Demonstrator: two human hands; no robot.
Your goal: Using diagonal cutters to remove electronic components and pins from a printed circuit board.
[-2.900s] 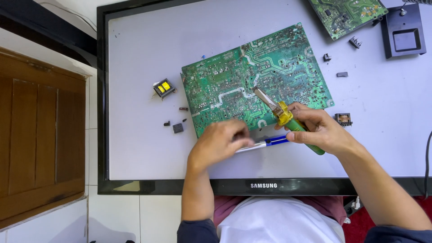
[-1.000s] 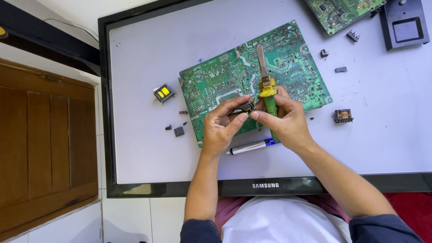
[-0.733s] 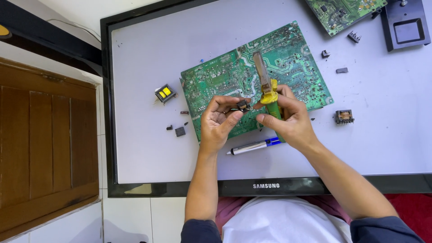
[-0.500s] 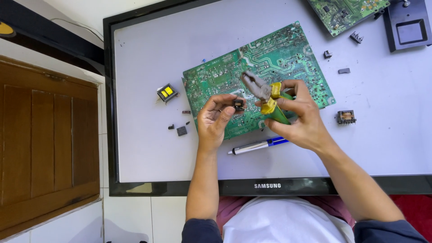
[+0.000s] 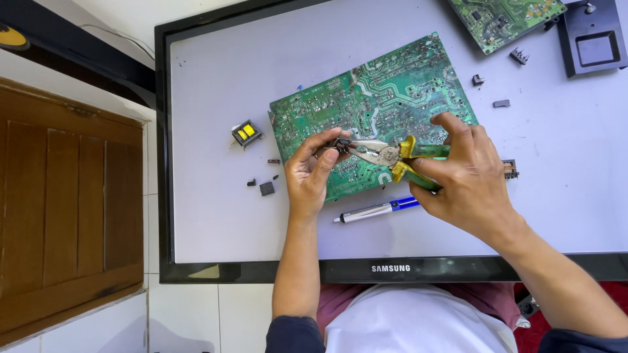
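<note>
Left hand pinches a small dark part; right hand grips yellow-handled pliers over the green circuit board.

White tiled floor in even daylight, with a brown wooden panelled door lying at left beside a dark strip.

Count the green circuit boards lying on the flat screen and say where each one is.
2. One large circuit board lies mid-screen, under both hands; a second circuit board sits at the top right, cut off by the picture's edge. Others may lie out of view.
</note>
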